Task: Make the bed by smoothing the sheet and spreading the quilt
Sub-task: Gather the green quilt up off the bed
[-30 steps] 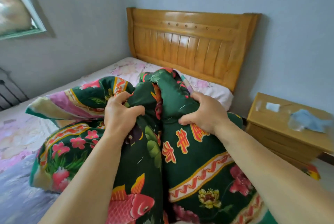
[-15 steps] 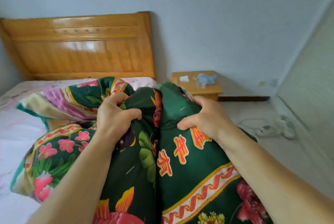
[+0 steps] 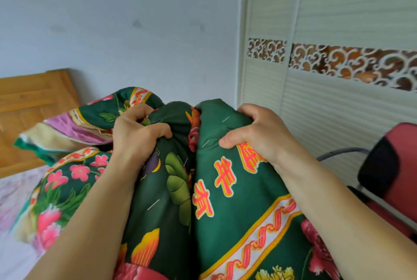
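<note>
Both hands are squeezed tight on the bunched green quilt (image 3: 225, 189): left hand (image 3: 135, 135), right hand (image 3: 261, 135). A white wardrobe (image 3: 338, 110) fills the right of the frame, and a red chair (image 3: 397, 166) sits close at the right edge.

Two hands squeeze tight.
The left hand (image 3: 135, 135) and right hand (image 3: 259, 133) are fists (arms bare), side by side.

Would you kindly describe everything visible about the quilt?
The quilt is thick, shiny dark green fabric printed with pink flowers, a red fish, red characters and a white-and-red border band. It is bunched, not spread. The left hand and right hand each clutch a fistful near its top. Its left part hangs above the bed.
</note>
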Available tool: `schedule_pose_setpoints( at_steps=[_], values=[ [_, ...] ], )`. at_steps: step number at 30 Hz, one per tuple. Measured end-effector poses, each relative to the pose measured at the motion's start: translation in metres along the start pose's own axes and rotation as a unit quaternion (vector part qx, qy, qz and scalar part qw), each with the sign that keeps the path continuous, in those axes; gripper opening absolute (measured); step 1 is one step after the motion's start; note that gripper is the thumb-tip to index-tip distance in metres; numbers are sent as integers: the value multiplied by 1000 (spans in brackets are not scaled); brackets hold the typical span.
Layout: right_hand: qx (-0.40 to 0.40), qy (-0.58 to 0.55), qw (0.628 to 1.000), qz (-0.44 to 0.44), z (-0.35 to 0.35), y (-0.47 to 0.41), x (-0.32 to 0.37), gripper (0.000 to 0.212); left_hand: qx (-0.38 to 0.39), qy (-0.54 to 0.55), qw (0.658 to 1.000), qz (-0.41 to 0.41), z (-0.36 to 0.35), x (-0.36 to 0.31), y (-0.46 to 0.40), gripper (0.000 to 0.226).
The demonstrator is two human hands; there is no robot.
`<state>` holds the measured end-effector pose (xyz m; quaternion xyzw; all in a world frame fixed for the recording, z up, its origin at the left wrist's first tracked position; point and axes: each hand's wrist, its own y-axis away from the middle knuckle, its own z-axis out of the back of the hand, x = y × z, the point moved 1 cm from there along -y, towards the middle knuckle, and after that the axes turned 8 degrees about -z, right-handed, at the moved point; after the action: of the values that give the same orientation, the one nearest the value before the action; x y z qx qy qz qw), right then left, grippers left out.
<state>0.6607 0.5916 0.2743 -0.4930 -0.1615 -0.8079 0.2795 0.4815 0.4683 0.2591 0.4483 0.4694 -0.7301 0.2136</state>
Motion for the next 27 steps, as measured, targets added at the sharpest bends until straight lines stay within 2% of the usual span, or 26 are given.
schedule_pose_setpoints(
  at_steps=[9, 18, 22, 27],
  values=[
    [-147, -56, 986, 51, 134, 33, -16, 42, 97, 127, 981, -110, -131, -83, -9, 35],
    [-324, -70, 940, 80, 316, 40, -58, 40, 194, 238, 924, -230, -328, -195, -13, 27],
    [-377, -40, 923, 70, 377, 26, -91, 41, 199, 252, 915, -245, -412, -206, -13, 22],
    [-436, 19, 900, 2, 437, -10, -172, 42, 233, 257, 913, -213, -531, -180, 8, 25]
  ],
)
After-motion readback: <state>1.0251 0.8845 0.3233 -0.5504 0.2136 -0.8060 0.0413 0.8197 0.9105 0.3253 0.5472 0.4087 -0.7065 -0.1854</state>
